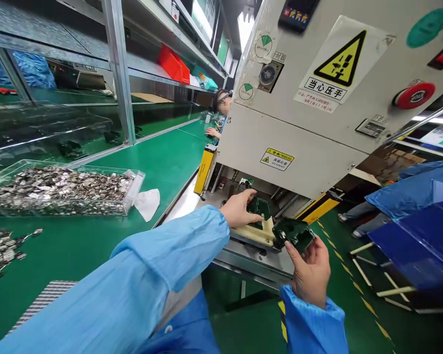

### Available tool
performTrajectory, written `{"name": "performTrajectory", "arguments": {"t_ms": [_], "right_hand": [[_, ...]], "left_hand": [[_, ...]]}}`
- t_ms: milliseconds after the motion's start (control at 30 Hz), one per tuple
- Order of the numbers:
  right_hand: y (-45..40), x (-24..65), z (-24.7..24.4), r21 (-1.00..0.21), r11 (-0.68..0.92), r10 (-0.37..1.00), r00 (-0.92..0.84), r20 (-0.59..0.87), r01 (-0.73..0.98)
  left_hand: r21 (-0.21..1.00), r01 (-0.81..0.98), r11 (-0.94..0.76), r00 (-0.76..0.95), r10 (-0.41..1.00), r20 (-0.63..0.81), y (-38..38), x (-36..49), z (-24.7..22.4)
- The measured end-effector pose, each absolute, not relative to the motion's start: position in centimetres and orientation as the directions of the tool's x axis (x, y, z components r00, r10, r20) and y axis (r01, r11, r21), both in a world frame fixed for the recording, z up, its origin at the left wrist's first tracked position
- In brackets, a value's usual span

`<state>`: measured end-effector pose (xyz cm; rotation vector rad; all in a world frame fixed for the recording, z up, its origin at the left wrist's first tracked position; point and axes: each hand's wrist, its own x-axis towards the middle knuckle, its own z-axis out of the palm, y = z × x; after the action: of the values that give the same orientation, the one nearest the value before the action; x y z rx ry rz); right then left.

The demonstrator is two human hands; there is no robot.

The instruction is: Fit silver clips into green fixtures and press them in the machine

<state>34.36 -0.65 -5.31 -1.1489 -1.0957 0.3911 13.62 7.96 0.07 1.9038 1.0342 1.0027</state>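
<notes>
My left hand (242, 209) reaches into the machine's opening, its thumb and fingers at the edges of a dark green part (259, 209) that lies in a cream fixture (256, 233). Just right of the fixture, my right hand (312, 268) holds a second dark green part (294, 233) by its right and lower edges, thumb in front. This second part is tilted and near the fixture's right corner. The grey machine (273, 128) with warning labels rises over both hands.
A clear tray (133, 191) of small metal pieces stands on the green table (96, 250) at left, beside a loose metal pile (2, 253). Yellow guards (205, 169) flank the opening. A person (221, 105) sits behind the machine; blue bins (417, 241) stand right.
</notes>
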Motion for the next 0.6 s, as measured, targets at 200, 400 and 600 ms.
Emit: {"name": "performTrajectory", "arguments": {"t_ms": [200, 400, 600], "right_hand": [[5.0, 34.2, -2.3, -0.809, 0.303, 0.921, 0.063, 0.384, 0.503], [7.0, 32.3, -1.7, -0.778, 0.311, 0.948, -0.119, 0.296, 0.546], [2.4, 36.9, -4.8, -0.647, 0.197, 0.876, 0.164, 0.453, 0.737]], "left_hand": [[0.966, 0.118, -0.229, 0.279, 0.942, 0.189, 3.5, 5.7, -0.2], [0.978, 0.2, 0.053, 0.284, 0.952, -0.109, -2.5, -2.9, -3.9], [0.968, 0.228, 0.103, 0.251, 0.955, -0.16, -2.0, -3.4, -8.5]]}}
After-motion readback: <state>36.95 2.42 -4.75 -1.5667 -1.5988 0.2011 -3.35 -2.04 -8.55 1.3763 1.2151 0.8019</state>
